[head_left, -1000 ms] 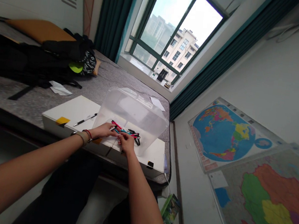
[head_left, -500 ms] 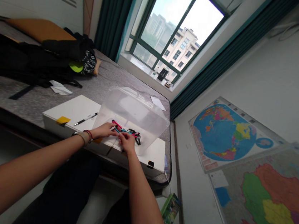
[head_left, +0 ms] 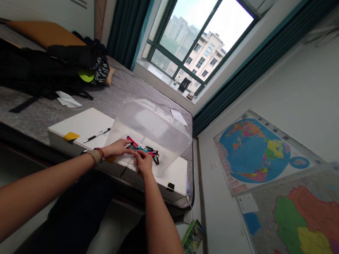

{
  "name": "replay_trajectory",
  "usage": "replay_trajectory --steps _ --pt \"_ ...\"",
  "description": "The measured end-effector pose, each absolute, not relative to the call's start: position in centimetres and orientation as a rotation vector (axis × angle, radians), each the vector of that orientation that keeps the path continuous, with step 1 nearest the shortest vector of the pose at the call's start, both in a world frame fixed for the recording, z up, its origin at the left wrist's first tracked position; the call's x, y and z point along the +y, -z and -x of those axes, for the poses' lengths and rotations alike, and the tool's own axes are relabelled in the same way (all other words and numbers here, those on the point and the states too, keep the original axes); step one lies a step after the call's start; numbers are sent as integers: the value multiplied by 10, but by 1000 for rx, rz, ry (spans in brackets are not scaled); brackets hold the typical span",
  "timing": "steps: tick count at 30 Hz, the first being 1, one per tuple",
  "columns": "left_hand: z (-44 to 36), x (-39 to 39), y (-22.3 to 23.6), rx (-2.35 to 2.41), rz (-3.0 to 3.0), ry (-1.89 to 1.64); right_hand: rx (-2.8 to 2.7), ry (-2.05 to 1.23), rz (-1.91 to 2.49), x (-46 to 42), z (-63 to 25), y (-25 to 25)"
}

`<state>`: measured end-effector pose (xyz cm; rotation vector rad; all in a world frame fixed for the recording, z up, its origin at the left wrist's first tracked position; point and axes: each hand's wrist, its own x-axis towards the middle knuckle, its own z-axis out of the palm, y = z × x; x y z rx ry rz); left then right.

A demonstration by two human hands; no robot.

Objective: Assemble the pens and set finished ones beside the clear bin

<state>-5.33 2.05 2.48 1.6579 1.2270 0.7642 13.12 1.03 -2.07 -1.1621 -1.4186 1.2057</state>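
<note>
My left hand (head_left: 118, 147) is closed at the open side of a clear plastic box (head_left: 154, 121) lying on its side. A pen (head_left: 128, 144) with a dark and white end sticks up from its fingers. My right hand (head_left: 143, 163) meets it fingertip to fingertip, pinched together; whatever lies between those fingers is too small to make out. Just behind both hands, several red, blue and black pens (head_left: 150, 151) are heaped inside the box. To the left, a black and white pen (head_left: 96, 135) lies by itself on a white carton (head_left: 81, 122).
The white cartons with yellow and black tabs rest along the edge of a grey bed (head_left: 125, 82). Black bags (head_left: 42, 63) and a crumpled tissue (head_left: 67, 99) lie at the left. A white paper (head_left: 179, 116) is behind the box. Wall maps (head_left: 255, 149) hang on the right.
Hardly anything differs. Both hands stay together at the mouth of the box, and the pens lie as before.
</note>
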Motion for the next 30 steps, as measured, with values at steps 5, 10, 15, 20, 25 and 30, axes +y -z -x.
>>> replay_trajectory --steps 5,10,15,20,25,30 --pt "55 20 -25 1212 -1643 -757 -1414 -1244 1174 11 -132 22" --pt "53 20 -25 1223 -1627 -744 -1432 -1251 1174 11 -130 19" --pt "51 22 -23 1254 -1679 -742 -1282 -1270 1188 15 -131 19" --pt "52 24 -20 1147 -1601 -716 -1072 -1258 1157 18 -136 20" --pt "58 27 -17 1062 -1477 -693 -1050 -1280 1099 18 -137 22" --pt "58 26 -17 1038 -1489 -658 -1065 -1293 1087 17 -137 22"
